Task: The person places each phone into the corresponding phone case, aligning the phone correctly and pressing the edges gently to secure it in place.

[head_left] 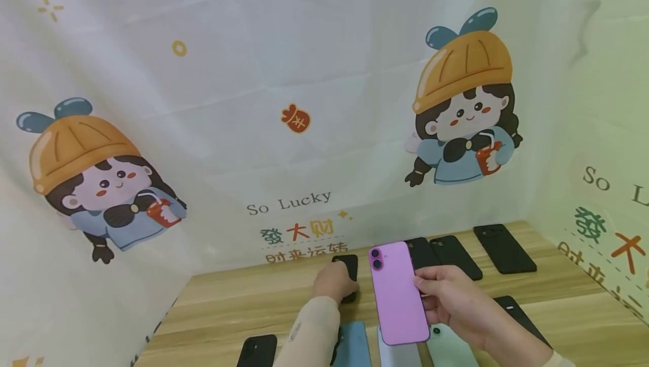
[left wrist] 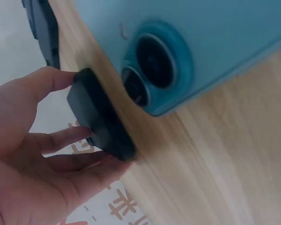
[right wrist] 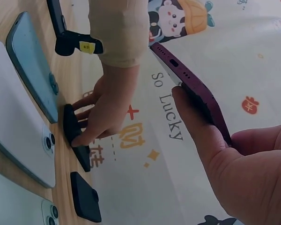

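At the back of the wooden tabletop, my left hand (head_left: 329,281) grips a black phone case (head_left: 349,268). The left wrist view shows thumb and fingers around the edges of this case (left wrist: 100,119), which lies low at the wood. My right hand (head_left: 451,293) holds a pink phone (head_left: 398,293) up by its right edge, its back and two camera lenses facing me. Seen from the right wrist, the bottom edge of the phone (right wrist: 196,84) with its charging port points toward the camera, thumb and fingers on either side.
A blue phone (head_left: 356,344), a white phone (head_left: 400,356) and a pale green phone (head_left: 451,347) lie in front. More black cases lie at the back right (head_left: 504,248), front left (head_left: 258,350) and right (head_left: 517,313). Printed cloth (head_left: 228,130) walls the tabletop (head_left: 228,293).
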{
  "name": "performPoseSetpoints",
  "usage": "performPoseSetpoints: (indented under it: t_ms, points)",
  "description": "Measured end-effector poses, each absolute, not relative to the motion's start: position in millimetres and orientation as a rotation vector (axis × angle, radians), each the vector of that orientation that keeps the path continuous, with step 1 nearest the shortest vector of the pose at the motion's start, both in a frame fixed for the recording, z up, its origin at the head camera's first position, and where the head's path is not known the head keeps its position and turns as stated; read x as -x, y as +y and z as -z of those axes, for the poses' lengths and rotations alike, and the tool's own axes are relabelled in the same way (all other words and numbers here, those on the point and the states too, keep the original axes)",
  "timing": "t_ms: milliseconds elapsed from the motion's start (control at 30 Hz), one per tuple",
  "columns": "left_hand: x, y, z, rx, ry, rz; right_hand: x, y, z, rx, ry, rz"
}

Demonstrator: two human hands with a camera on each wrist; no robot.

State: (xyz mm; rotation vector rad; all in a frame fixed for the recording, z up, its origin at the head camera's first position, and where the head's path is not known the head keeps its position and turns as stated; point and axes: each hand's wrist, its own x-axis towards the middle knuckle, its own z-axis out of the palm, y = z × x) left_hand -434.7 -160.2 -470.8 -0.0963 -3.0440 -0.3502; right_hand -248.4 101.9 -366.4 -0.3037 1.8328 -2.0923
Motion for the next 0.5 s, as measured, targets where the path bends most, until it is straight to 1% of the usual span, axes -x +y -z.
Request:
performPoseSetpoints:
  t_ms: [33, 133, 267, 367, 433, 500]
  points:
    - [437.8, -160.9, 473.8, 0.102, -3.03, 0.373, 248.7, 102.4, 366.2, 0.306, 1.832, 2.095]
    - [427.0, -158.0, 461.5, 0.074, -3.023, 0.471, 249.1, 103.0, 366.3, 0.297, 1.827, 2.1]
    - [385.2, -150.9, 421.7, 0.019, -2.999, 0.622, 248.5, 102.2, 368.8, 0.288, 1.799, 2.107]
    - [362.0, -154.1, 397.4, 0.014, -2.936, 0.751, 248.2, 101.1, 370.3, 0.297, 1.79, 2.108]
    - [353.0, -159.9, 385.7, -0.002, -2.893, 0.852, 248.4, 99.8, 369.7, 0.294, 1.799, 2.106]
    - [338.7, -165.4, 372.2, 0.012, -2.844, 1.033, 248.9, 98.8, 368.2, 0.274, 1.826, 2.108]
